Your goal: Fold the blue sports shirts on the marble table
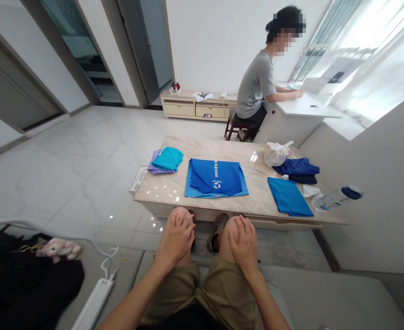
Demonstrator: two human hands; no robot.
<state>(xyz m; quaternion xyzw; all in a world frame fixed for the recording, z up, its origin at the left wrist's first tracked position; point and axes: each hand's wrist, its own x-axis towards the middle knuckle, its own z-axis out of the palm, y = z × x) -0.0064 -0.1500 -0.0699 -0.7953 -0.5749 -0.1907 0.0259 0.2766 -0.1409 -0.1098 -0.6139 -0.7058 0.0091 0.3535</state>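
My left hand (179, 233) lies on my left knee with its fingers stretched out, holding nothing. On the other knee rests my right hand (243, 240), likewise flat and holding nothing. Just beyond my knees, a flat folded blue fabric item (202, 176) with white and yellow print lies on the coffee table (257, 201). A lighter blue layer shows beneath its edges. Folded teal fabric (167, 158) sits on a purple piece (155, 167) at the table's left. Toward the right lies another folded blue piece (289, 197). Neither hand touches the fabrics.
A clear bottle (335, 198), navy fabric (298, 167) and a white plastic bag (277, 153) occupy the table's right end. Beside me on the sofa are a power strip (95, 302) and a pink plush toy (59, 249). Another person (255, 87) sits at a white desk (308, 107).
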